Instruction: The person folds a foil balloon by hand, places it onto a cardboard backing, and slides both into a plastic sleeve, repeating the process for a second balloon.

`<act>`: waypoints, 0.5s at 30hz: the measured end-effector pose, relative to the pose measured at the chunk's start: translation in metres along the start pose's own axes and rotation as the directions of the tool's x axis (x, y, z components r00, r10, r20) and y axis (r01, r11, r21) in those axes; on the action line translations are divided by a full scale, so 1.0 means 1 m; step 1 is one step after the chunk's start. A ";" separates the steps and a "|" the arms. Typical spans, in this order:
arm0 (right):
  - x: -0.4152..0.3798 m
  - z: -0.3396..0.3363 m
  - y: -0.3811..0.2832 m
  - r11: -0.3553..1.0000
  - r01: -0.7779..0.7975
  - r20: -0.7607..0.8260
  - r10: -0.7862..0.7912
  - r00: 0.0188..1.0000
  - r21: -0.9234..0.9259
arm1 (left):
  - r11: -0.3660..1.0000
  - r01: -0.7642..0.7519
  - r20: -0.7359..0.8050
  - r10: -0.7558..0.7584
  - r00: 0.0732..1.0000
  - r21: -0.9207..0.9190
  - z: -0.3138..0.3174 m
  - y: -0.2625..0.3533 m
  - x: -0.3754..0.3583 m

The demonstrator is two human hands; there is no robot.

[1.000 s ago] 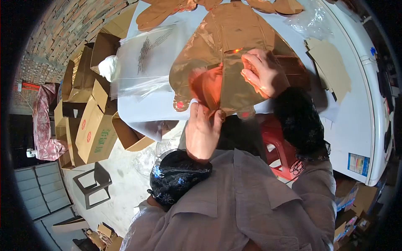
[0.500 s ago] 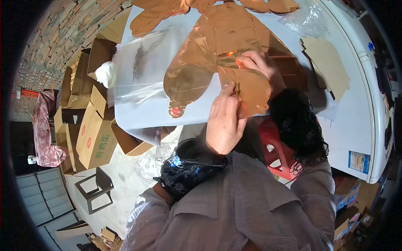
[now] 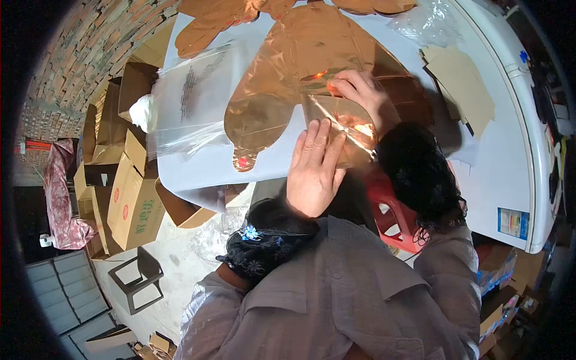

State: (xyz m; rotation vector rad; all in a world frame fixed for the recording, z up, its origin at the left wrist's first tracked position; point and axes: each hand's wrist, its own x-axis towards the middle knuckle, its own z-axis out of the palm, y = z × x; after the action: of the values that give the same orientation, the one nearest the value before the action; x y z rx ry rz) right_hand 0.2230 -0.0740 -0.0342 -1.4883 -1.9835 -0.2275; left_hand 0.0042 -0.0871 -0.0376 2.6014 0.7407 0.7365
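A large, flat, copper-coloured foil balloon (image 3: 258,114) lies across the white-covered table, with rounded lobes and a tab bearing a red spot at its lower left. One lobe is folded over near the table's front edge. My left hand (image 3: 315,168) rests on this folded part, fingers stretched out and lying flat. Above it, my right hand (image 3: 363,96) is closed, its curled fingers pinching the foil beside the fold; its fingertips are partly hidden. Black lace-like oversleeves cover both forearms.
More copper foil balloons (image 3: 207,36) lie at the far edge. Clear plastic bags (image 3: 210,90) are on the left, beige card sheets (image 3: 462,90) on the right. Cardboard boxes (image 3: 135,201) stand left of the table. A red stool (image 3: 393,210) is beneath its front edge.
My left hand's fingers have straightened and flattened onto the folded lobe, which now shows bright creases. My right hand keeps its grip close by. The whole view has shifted slightly.
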 end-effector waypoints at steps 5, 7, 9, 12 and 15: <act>0.000 -0.003 -0.004 0.998 -0.044 0.013 0.043 0.999 0.036 | 0.999 -0.029 0.007 0.029 1.000 0.034 0.003 -0.002 -0.001; 0.001 -0.004 -0.004 0.998 -0.061 0.021 0.060 0.998 0.034 | 0.999 -0.033 0.016 0.032 0.999 0.038 0.001 -0.002 -0.001; 0.001 -0.004 -0.006 0.996 -0.078 0.031 0.077 0.997 0.048 | 0.998 -0.038 0.021 0.037 0.999 0.044 0.001 -0.002 -0.001; 0.001 0.001 0.002 0.995 -0.075 0.025 0.074 0.997 0.066 | 0.997 -0.046 0.023 0.045 0.999 0.055 0.003 -0.005 -0.003; 0.005 -0.003 0.017 0.963 -0.107 0.010 0.108 0.994 0.249 | 0.997 -0.049 0.024 0.048 0.999 0.066 0.005 -0.005 -0.003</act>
State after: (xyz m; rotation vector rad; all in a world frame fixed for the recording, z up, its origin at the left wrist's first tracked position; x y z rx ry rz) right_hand 0.2391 -0.0654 -0.0333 -1.4241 -1.8447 0.0637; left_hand 0.0026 -0.0854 -0.0451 2.6918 0.7096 0.7068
